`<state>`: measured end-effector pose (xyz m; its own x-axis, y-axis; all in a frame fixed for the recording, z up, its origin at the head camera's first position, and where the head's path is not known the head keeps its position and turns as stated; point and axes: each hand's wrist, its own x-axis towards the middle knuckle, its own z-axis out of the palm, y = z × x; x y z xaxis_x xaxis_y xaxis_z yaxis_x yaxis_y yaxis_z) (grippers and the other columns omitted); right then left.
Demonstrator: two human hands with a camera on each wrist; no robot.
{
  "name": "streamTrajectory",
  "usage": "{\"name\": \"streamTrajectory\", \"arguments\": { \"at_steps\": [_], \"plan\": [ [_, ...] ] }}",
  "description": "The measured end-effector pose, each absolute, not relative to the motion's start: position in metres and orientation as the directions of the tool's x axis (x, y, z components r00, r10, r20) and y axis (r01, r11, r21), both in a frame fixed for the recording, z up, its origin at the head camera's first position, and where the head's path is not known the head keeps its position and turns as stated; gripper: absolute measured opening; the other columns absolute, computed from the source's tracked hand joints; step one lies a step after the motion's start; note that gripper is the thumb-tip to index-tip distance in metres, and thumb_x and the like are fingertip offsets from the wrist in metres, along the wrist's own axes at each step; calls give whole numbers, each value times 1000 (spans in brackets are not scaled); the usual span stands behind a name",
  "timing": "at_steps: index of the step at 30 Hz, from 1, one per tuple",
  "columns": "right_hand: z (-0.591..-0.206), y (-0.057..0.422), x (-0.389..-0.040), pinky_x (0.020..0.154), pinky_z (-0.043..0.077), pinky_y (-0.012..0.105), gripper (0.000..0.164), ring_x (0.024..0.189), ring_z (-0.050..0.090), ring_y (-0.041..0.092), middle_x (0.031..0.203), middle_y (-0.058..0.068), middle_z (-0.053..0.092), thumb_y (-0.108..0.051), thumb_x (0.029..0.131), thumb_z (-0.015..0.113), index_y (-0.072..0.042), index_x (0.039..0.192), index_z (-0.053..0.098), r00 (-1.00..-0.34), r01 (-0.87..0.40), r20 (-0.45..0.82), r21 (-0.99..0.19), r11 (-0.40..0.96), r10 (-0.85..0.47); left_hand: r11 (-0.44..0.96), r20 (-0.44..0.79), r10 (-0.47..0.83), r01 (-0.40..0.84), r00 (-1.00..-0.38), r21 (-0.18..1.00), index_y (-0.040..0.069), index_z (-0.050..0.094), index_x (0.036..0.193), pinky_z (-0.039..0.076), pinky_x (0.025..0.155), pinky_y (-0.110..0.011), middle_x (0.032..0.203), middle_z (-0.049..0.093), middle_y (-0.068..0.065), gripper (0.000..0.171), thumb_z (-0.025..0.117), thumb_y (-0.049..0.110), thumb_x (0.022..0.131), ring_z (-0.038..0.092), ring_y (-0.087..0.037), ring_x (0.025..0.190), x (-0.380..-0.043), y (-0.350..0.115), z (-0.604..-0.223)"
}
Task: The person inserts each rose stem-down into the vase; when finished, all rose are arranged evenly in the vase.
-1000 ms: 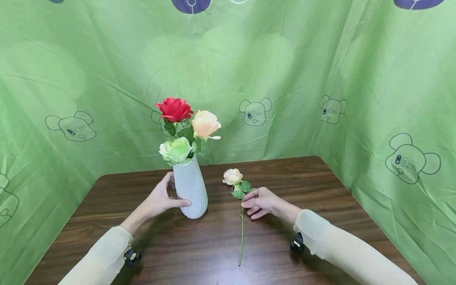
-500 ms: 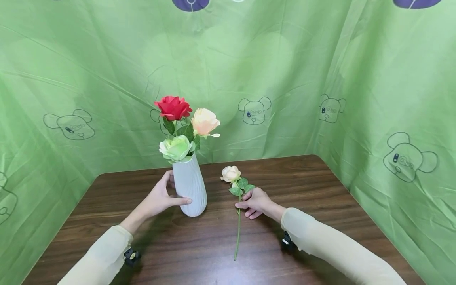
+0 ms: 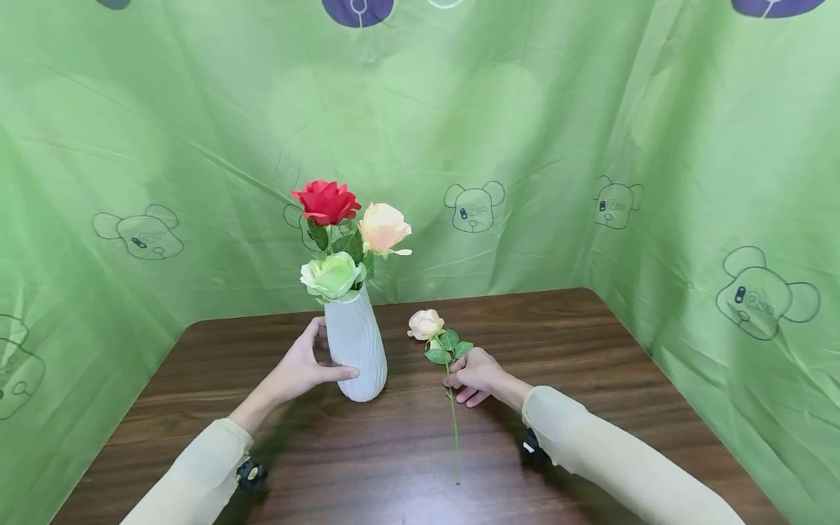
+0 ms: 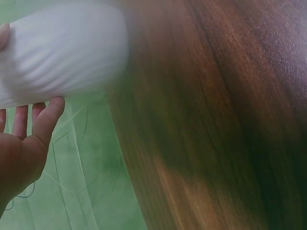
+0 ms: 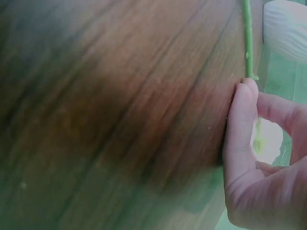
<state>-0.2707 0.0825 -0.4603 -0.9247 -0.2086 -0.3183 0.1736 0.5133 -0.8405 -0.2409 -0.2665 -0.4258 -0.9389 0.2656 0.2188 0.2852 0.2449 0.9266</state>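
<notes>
My left hand [image 3: 307, 367] grips a white ribbed vase [image 3: 356, 346] from its left side, thumb across the front and fingers behind. In the left wrist view the same vase [image 4: 67, 48] lies between thumb and fingers. A red rose [image 3: 327, 202], a peach rose [image 3: 383, 227] and a pale green rose [image 3: 331, 275] stand in the vase. To the right, my right hand [image 3: 480, 375] pinches the green stem of a cream rose [image 3: 426, 324] just below its leaves. The right wrist view shows the stem [image 5: 248, 38] between thumb and fingertips.
A dark brown wooden table [image 3: 367, 467] lies under both hands. Green curtain [image 3: 538, 131] with bear drawings hangs behind the table and along its sides. Black wrist devices [image 3: 251, 475] sit at both cream sleeves.
The right hand has closed its pinch on the cream rose's stem and shifted slightly left. The stem's lower end has swung a little. The left hand keeps its hold on the vase.
</notes>
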Motion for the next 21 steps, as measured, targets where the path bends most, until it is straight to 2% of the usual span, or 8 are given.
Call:
{"name": "streamTrajectory", "arguments": {
  "at_steps": [5, 13, 21],
  "plan": [
    [-464, 87, -271, 49, 61, 31, 11, 53, 68, 16, 79, 9, 70, -7, 81, 73, -4, 91, 69, -933, 175, -309, -839, 516, -186, 239, 225, 262, 289, -938, 927, 10, 42, 135, 63, 82, -39, 121, 51, -18, 85, 95, 10, 69, 53, -36, 106, -243, -262, -428],
    [-466, 91, -271, 48, 60, 29, 9, 51, 66, 14, 78, 8, 65, -8, 81, 72, -5, 89, 69, -928, 176, -311, -852, 493, -205, 231, 218, 260, 280, -941, 932, 11, 42, 135, 62, 85, -41, 122, 51, -17, 85, 96, 11, 69, 53, -36, 108, -243, -262, -431],
    [-466, 90, -271, 49, 61, 33, 21, 56, 66, 18, 84, 11, 67, -10, 81, 67, -6, 101, 63, -919, 205, -316, -894, 399, -236, 233, 220, 260, 283, -940, 930, 9, 40, 137, 61, 87, -41, 123, 50, -17, 86, 94, 9, 70, 54, -35, 108, -240, -266, -427]
  ]
}}
